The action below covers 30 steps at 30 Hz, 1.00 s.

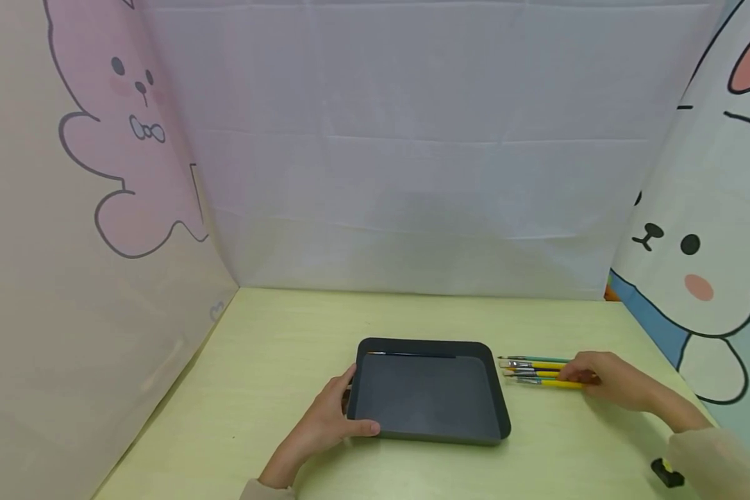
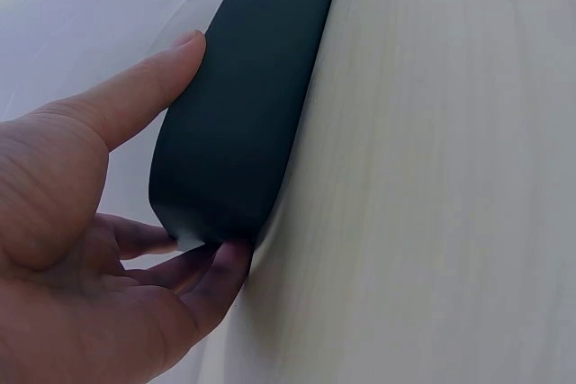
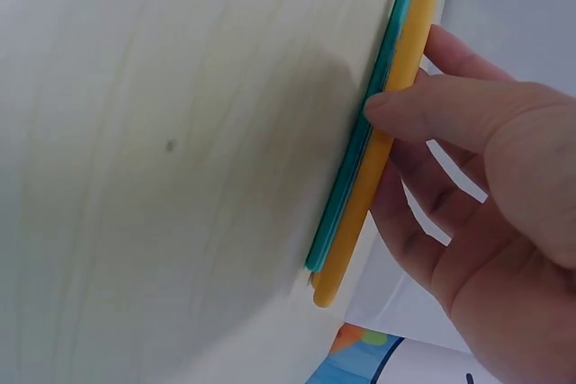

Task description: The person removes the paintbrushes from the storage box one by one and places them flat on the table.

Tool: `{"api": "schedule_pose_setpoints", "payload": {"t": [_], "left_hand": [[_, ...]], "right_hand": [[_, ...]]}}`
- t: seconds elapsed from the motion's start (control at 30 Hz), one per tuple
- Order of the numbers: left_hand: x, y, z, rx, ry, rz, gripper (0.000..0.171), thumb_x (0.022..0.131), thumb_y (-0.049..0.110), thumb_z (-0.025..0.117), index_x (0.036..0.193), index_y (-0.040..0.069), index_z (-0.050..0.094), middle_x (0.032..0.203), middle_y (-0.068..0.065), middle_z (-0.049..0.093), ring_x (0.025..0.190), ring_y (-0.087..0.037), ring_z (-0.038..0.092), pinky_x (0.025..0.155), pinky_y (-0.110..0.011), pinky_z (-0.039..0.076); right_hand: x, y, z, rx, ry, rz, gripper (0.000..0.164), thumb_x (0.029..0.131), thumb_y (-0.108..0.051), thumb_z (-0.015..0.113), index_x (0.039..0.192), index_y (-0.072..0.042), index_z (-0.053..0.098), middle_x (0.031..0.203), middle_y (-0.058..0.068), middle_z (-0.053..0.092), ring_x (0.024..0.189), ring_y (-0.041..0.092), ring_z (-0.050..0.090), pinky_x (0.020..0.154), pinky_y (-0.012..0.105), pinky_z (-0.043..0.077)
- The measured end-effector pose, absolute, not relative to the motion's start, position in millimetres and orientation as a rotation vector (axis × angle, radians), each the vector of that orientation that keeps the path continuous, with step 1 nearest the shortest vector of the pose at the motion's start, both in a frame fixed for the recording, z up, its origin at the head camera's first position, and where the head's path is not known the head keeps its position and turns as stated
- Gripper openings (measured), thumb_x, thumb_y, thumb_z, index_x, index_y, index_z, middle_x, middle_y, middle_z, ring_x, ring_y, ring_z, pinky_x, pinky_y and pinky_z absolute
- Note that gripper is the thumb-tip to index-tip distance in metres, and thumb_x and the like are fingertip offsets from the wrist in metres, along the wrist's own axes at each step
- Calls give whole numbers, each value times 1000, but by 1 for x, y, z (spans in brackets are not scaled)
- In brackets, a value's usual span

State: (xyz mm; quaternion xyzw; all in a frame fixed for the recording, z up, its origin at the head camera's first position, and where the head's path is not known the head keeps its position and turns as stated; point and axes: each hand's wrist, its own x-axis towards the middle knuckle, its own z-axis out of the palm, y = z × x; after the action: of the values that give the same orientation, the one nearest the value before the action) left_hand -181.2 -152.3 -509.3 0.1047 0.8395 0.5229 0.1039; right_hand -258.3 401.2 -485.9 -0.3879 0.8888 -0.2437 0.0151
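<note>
A dark grey rectangular tray (image 1: 428,403) lies on the table. My left hand (image 1: 321,420) holds its near left corner, thumb on the front side and fingers around the corner, partly hidden. Inside the tray, along the far side, is a thin dark paintbrush (image 1: 412,355). Right of the tray, several paintbrushes (image 1: 537,364) with yellow and green handles lie roughly parallel, bristles toward the tray. My right hand (image 1: 615,382) pinches at their handle ends. In the right wrist view, the thumb presses a teal handle (image 3: 342,191) beside a yellow handle (image 3: 369,177), with fingers behind.
A small black object with a yellow patch (image 1: 667,473) lies near the right sleeve. The pale wooden table (image 1: 275,361) is bounded by a white cloth at the back (image 1: 412,208) and printed cloths at both sides.
</note>
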Motion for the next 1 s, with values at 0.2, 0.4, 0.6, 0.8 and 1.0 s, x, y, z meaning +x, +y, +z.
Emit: {"api": "schedule_pose_setpoints", "payload": {"t": [0.2,0.4,0.6,0.8,1.0], "left_hand": [[-181,-152,-509,317,2470,1552,123,78,29,98,169,3,20,161,-29,36,130,-37,60,100,-48,53],[-182,-152,-507,321,2478,1545,123,78,30,98,169,2,20,160,-29,36,130,-37,60,101,-49,52],[-182,-153,-508,323,2471,1551,123,78,31,98,169,3,20,160,-29,37,128,-35,60,101,-48,52],[-183,-154,-510,332,2465,1552,123,79,31,98,169,3,20,160,-29,36,129,-36,60,101,-49,53],[-182,-154,-509,322,2474,1545,123,78,31,98,170,3,20,160,-29,36,130,-37,60,100,-49,53]], "right_hand": [[-258,403,-491,-1202,2773,-755,41,79,19,78,106,-11,77,99,-4,71,88,0,62,70,25,57],[-258,402,-492,-1124,2817,-711,40,79,17,78,103,-15,77,98,-8,69,86,-3,58,69,24,56],[-259,401,-494,-1166,2862,-696,41,77,17,80,101,-15,78,96,-8,69,85,-3,59,68,25,56],[-258,398,-494,-1253,2928,-633,43,71,16,85,100,-14,77,93,-10,67,86,0,62,71,26,57],[-254,380,-478,-1147,2974,-495,40,75,3,91,105,-18,78,98,-13,65,88,2,61,75,32,56]]}}
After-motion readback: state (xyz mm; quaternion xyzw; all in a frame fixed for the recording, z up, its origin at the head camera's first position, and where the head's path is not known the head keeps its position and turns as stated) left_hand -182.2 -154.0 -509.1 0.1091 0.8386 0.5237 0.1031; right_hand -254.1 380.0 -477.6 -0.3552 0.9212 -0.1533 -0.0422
